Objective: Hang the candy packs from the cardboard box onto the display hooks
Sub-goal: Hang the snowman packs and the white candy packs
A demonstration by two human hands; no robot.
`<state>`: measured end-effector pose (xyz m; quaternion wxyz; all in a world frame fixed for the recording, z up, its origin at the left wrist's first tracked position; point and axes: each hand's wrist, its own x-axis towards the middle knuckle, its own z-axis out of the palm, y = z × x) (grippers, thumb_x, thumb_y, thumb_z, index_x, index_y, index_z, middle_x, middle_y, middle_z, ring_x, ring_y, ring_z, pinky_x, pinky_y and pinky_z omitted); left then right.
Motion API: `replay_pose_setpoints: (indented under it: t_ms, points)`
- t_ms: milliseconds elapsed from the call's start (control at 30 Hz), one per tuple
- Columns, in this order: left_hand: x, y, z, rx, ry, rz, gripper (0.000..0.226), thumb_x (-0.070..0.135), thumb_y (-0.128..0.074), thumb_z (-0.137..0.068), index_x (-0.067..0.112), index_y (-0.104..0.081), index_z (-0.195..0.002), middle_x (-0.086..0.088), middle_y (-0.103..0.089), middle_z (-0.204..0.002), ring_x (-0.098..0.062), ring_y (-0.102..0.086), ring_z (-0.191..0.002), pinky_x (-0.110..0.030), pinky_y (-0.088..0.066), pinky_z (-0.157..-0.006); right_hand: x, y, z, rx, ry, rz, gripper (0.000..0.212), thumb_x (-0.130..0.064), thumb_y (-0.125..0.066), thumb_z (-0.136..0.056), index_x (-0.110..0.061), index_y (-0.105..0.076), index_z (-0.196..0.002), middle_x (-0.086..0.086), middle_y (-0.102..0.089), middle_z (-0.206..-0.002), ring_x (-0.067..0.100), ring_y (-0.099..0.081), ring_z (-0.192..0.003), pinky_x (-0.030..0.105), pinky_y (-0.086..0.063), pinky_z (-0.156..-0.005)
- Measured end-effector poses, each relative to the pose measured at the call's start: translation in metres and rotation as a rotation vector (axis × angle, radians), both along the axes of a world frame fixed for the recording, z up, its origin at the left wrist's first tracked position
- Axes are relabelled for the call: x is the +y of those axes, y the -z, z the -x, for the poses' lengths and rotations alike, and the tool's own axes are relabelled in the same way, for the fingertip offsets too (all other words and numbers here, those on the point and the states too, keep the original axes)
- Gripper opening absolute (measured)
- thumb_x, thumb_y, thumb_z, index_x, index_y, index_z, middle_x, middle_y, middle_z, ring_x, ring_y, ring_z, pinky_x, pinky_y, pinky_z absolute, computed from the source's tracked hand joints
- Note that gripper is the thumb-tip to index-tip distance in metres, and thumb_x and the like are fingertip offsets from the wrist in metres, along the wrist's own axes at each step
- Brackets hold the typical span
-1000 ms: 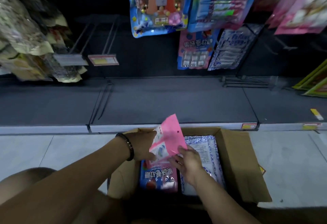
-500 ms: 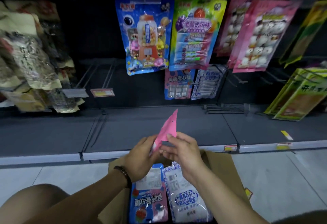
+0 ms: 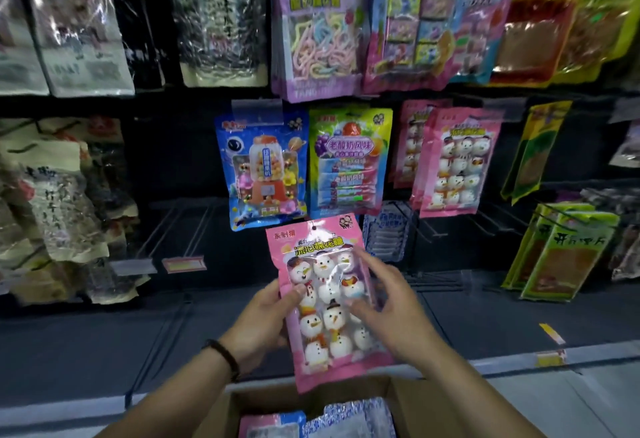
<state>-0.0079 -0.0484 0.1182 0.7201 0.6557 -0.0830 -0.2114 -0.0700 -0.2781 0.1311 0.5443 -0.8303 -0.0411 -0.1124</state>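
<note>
The pack (image 3: 325, 302) stands upright over the box (image 3: 412, 403), left hand (image 3: 263, 323) pinching its left edge, right hand (image 3: 391, 306) spread loosely on its front. Looks light, floppy and slick; best held near the top hole (image 3: 314, 228).

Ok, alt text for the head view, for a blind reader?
A pink snowman candy pack is held upright before a shop's display hooks: the left hand grips its left edge, the right hand touches its front with spread fingers. Matching pink packs hang up right; an open cardboard box sits below.
</note>
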Motion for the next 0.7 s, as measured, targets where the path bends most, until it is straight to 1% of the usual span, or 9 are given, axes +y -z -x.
replay_pose_setpoints:
  t_ms: [100,233,300,400,500,533,633,667,700]
  points:
    - [-0.020,-0.023,-0.011,-0.043,0.077,0.023,0.029,0.029,-0.052,-0.110,0.023,-0.059,-0.138,-0.013,-0.075,-0.129,-0.038,-0.073,-0.118,-0.067,-0.055,-0.100,-0.018,-0.018,-0.007,-0.056,-0.033,-0.111,0.084,-0.015,-0.079,-0.096,-0.066,-0.041,-0.150,-0.036,-0.040,-0.159,0.000,-0.042,-0.149,0.042,-0.052,-0.114]
    - [-0.057,-0.061,-0.025,-0.200,-0.017,0.030,0.024,0.021,-0.056,-0.108,0.016,-0.063,-0.130,-0.012,-0.079,-0.120,-0.032,-0.077,-0.108,-0.054,-0.064,-0.089,-0.044,-0.036,-0.016,-0.141,0.039,-0.210,0.087,0.003,-0.072,-0.096,-0.065,-0.049,-0.145,-0.028,-0.048,-0.157,0.002,-0.054,-0.141,0.031,-0.057,-0.105]
    - [-0.077,-0.079,-0.038,-0.252,-0.078,0.067,0.024,0.027,-0.058,-0.106,0.014,-0.065,-0.125,-0.012,-0.080,-0.116,-0.030,-0.079,-0.104,-0.048,-0.066,-0.081,-0.061,-0.041,-0.023,-0.160,0.071,-0.217,0.088,0.006,-0.070,-0.097,-0.064,-0.049,-0.145,-0.023,-0.050,-0.157,0.005,-0.054,-0.142,0.039,-0.056,-0.108]
    - [-0.112,-0.105,-0.058,-0.318,-0.086,0.058,0.024,0.037,-0.058,-0.106,0.020,-0.069,-0.119,-0.010,-0.081,-0.109,-0.031,-0.080,-0.099,-0.052,-0.065,-0.083,-0.090,-0.049,-0.032,-0.203,0.103,-0.189,0.092,0.013,-0.067,-0.095,-0.060,-0.049,-0.148,-0.032,-0.044,-0.159,0.002,-0.039,-0.152,0.045,-0.045,-0.121]
    - [-0.151,-0.125,-0.079,-0.394,-0.112,-0.022,0.022,0.040,-0.060,-0.105,0.023,-0.073,-0.103,-0.004,-0.079,-0.081,-0.024,-0.077,-0.072,-0.036,-0.062,-0.058,-0.121,-0.057,-0.042,-0.273,0.143,-0.172,0.091,0.015,-0.066,-0.093,-0.052,-0.050,-0.152,-0.036,-0.046,-0.155,-0.003,-0.037,-0.151,0.045,-0.039,-0.125]
    - [-0.165,-0.131,-0.086,-0.431,-0.120,-0.046,0.023,0.042,-0.061,-0.105,0.025,-0.075,-0.099,-0.004,-0.077,-0.076,-0.024,-0.075,-0.068,-0.036,-0.061,-0.054,-0.132,-0.059,-0.045,-0.296,0.172,-0.177,0.089,0.015,-0.067,-0.093,-0.050,-0.051,-0.152,-0.037,-0.047,-0.154,-0.001,-0.039,-0.151,0.043,-0.037,-0.125]
    - [-0.207,-0.141,-0.106,-0.520,-0.091,-0.077,0.022,0.047,-0.064,-0.102,0.031,-0.078,-0.096,-0.025,-0.073,-0.092,-0.040,-0.074,-0.080,-0.059,-0.065,-0.070,-0.164,-0.060,-0.054,-0.350,0.258,-0.247,0.084,0.012,-0.068,-0.094,-0.050,-0.054,-0.150,-0.032,-0.052,-0.153,0.013,-0.047,-0.150,0.040,-0.044,-0.116]
    - [-0.221,-0.143,-0.111,-0.547,-0.097,-0.073,0.024,0.047,-0.064,-0.102,0.029,-0.078,-0.095,-0.028,-0.069,-0.089,-0.036,-0.071,-0.075,-0.058,-0.064,-0.066,-0.174,-0.060,-0.057,-0.366,0.284,-0.266,0.082,0.011,-0.068,-0.095,-0.050,-0.055,-0.148,-0.030,-0.053,-0.153,0.008,-0.047,-0.148,0.041,-0.046,-0.117]
    - [-0.235,-0.145,-0.116,-0.581,-0.122,-0.081,0.025,0.046,-0.065,-0.102,0.026,-0.078,-0.093,-0.024,-0.067,-0.082,-0.029,-0.066,-0.068,-0.048,-0.063,-0.057,-0.183,-0.060,-0.060,-0.377,0.310,-0.274,0.080,0.010,-0.067,-0.096,-0.051,-0.056,-0.147,-0.029,-0.053,-0.152,0.000,-0.047,-0.146,0.042,-0.047,-0.118]
